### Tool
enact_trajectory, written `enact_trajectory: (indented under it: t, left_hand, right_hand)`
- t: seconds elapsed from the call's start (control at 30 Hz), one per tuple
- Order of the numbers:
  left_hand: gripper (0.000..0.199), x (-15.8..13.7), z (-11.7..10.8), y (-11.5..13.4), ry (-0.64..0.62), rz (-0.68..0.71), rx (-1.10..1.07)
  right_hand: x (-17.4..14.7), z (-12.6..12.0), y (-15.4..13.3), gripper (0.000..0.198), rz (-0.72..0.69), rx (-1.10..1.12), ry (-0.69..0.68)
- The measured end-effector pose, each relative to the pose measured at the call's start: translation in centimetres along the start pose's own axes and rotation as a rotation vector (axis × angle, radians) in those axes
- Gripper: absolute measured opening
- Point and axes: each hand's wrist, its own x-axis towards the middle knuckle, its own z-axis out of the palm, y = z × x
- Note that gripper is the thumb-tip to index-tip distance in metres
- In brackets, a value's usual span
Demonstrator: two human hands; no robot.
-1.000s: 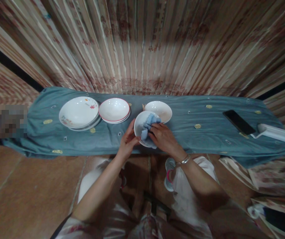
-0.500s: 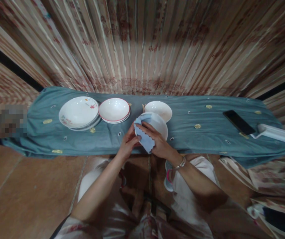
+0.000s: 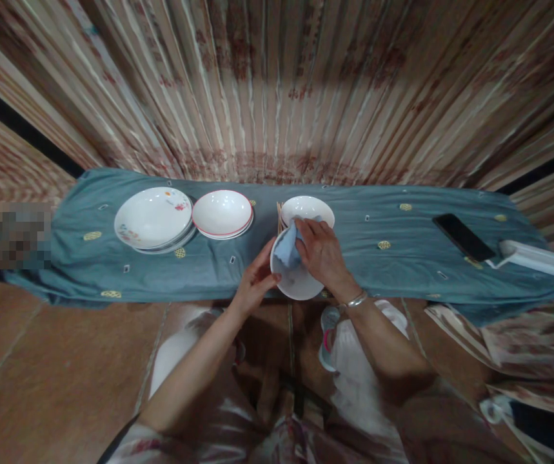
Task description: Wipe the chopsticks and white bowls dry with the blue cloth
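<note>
A white bowl (image 3: 300,285) is tilted toward me above the near edge of the table. My left hand (image 3: 256,278) grips its left rim, thumb on the near side and fingers behind. My right hand (image 3: 324,250) presses a light blue cloth (image 3: 286,248) against the bowl's far rim and inner wall. Just behind stands another white bowl (image 3: 308,206), partly covered by my right hand and the cloth. Thin wooden chopsticks (image 3: 279,216) show at its left side, their lower ends hidden.
On the left lie a stack of flower-patterned plates (image 3: 153,219) and a stack of red-rimmed bowls (image 3: 222,212). A black phone (image 3: 464,237) and a white device (image 3: 542,259) lie at the right on the teal tablecloth (image 3: 383,270). A pleated curtain (image 3: 296,96) hangs behind.
My right hand and the cloth have moved from the bowl's near left rim to its far side. The bowl has shifted slightly nearer to me, and more of its inside shows.
</note>
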Motion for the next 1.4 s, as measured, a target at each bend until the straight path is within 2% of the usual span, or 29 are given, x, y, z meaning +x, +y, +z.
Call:
enact_trajectory:
  t: [0.2,0.4,0.67,0.87,1.03,1.23,1.4]
  left_hand:
    - [0.084,0.3,-1.1,0.0,0.032,0.100,0.042]
    - [0.084,0.4,-1.5,0.7,0.119,0.190,0.040]
    - [0.085,0.7,-1.6,1.1,0.195,0.208,-0.027]
    - [0.079,0.7,-2.0,1.2,0.124,0.163,0.004]
    - [0.071,0.7,-2.5,1.4,0.057,0.152,0.055]
    - [0.084,0.8,-2.4,1.1,0.077,0.090,-0.044]
    - [0.096,1.0,-1.4,0.3,0.083,0.186,-0.164]
  right_hand:
    - [-0.4,0.4,1.9,0.033,0.113,-0.103,0.041]
    - [-1.1,0.6,1.6,0.031,0.282,-0.108,-0.113]
    - [-1.0,1.6,1.9,0.029,0.325,0.261,-0.192]
    - [-0.8,1.3,3.0,0.025,0.408,0.379,-0.130]
    - [-1.0,1.1,3.9,0.022,0.384,0.464,-0.092]
    - [-1.3,2.1,4.7,0.031,0.360,0.731,-0.056]
    - [-1.5,3.6,4.0,0.034,0.477,0.930,0.047]
